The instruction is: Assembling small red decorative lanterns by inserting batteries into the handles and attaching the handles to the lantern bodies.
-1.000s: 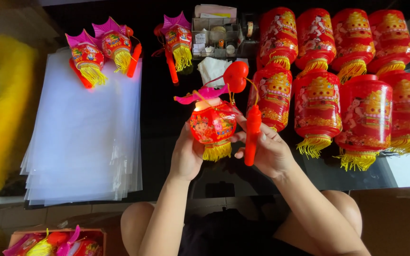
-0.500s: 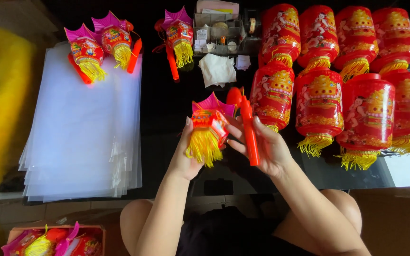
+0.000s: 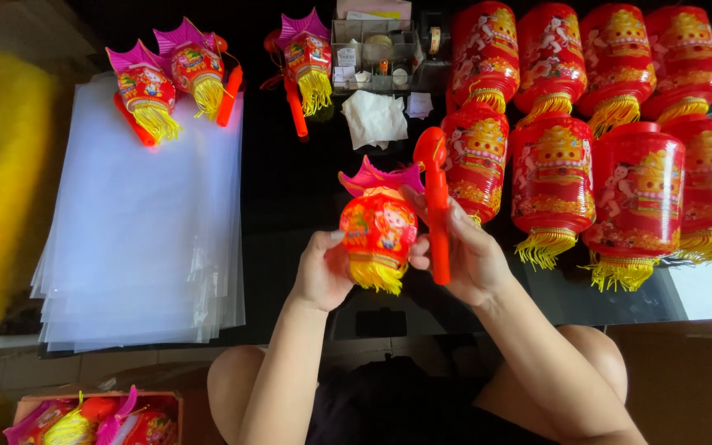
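Observation:
A small red toy lantern (image 3: 378, 227) with a pink crown top and a yellow fringe hangs upright between my hands over the dark table. My left hand (image 3: 323, 268) cups its lower left side. My right hand (image 3: 465, 255) grips the lantern's orange-red stick handle (image 3: 437, 206), held upright, fingers also touching the lantern's right side.
A stack of clear plastic sheets (image 3: 146, 222) lies at left with two small lanterns (image 3: 170, 78) on its far edge. A third small lantern (image 3: 306, 62), a clear organiser box (image 3: 372, 53) and a crumpled tissue (image 3: 374, 117) sit behind. Several big red lanterns (image 3: 595, 124) fill the right. A box of lanterns (image 3: 92, 420) stands below left.
The lantern was tipped over with its fringe toward me, then turned back upright. The stick handle swung from slanted to upright beside it. Both hands stayed on them.

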